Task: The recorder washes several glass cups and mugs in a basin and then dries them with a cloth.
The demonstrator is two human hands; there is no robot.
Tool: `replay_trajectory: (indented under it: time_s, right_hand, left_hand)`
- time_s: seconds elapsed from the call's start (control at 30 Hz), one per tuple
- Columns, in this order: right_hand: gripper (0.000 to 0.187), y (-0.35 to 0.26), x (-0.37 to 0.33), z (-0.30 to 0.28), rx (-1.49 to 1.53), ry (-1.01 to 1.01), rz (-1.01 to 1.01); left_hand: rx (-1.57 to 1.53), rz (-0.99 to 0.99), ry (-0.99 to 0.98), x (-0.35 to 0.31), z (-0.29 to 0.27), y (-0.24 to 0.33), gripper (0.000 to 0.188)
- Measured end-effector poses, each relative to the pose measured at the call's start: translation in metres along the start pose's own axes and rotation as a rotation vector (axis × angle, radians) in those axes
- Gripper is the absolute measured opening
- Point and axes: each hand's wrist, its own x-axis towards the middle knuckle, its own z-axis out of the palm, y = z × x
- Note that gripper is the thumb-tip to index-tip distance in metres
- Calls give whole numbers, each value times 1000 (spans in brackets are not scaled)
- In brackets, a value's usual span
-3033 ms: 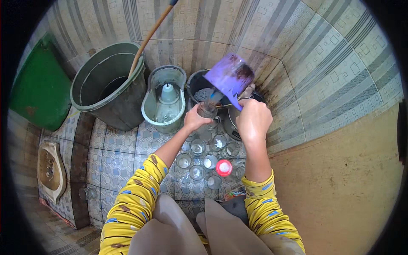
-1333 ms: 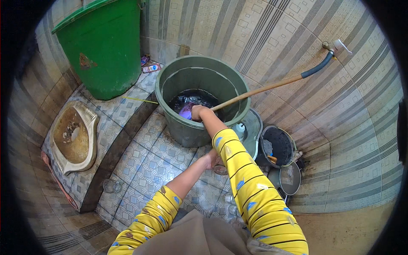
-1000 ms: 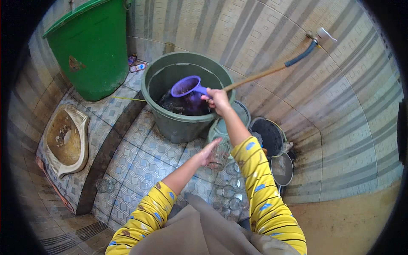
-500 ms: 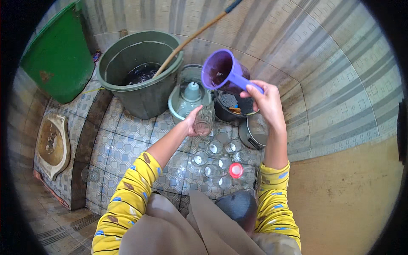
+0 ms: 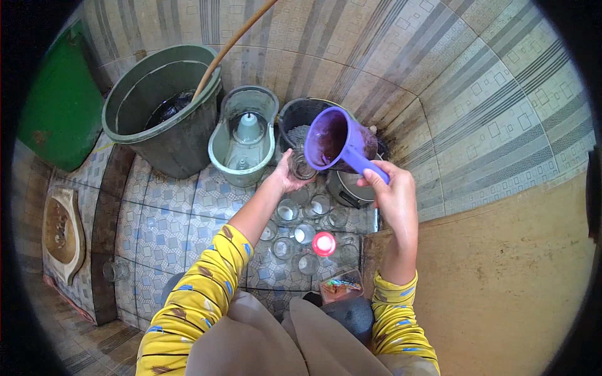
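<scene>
My right hand [image 5: 396, 188] is closed round the handle of a purple water dipper [image 5: 356, 148], which is tipped to the left with its mouth showing. My left hand [image 5: 288, 174] grips a clear drinking glass [image 5: 303, 165] close against the dipper's left rim. Whether the two touch, or water is running between them, I cannot tell. Below my hands several clear glasses and jars [image 5: 305, 234] stand in a group on the tiled floor. Among them is one with a red rim or lid [image 5: 324, 244].
A large dark green bucket [image 5: 162, 113] with water and a long brown hose [image 5: 221, 57] stands back left. Beside it are a pale green tub [image 5: 221, 150], a black bucket [image 5: 295, 114] and a metal pot [image 5: 351, 188]. One glass [image 5: 115, 271] sits by the raised step with a squat toilet [image 5: 65, 235].
The dipper has come down and tipped toward the glass, and my left hand has brought the glass over to its rim. The whole view has shifted to the right.
</scene>
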Motion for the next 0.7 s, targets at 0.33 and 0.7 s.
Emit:
replay_trajectory:
  time_s: [0.33, 0.7]
  right_hand:
    - [15, 24, -7, -2, -132, 70, -157]
    - [18, 18, -17, -3, -456, 224, -188]
  left_hand:
    - [593, 390, 100, 9, -3, -24, 53]
    - [1576, 1073, 315, -2, 0, -30, 79]
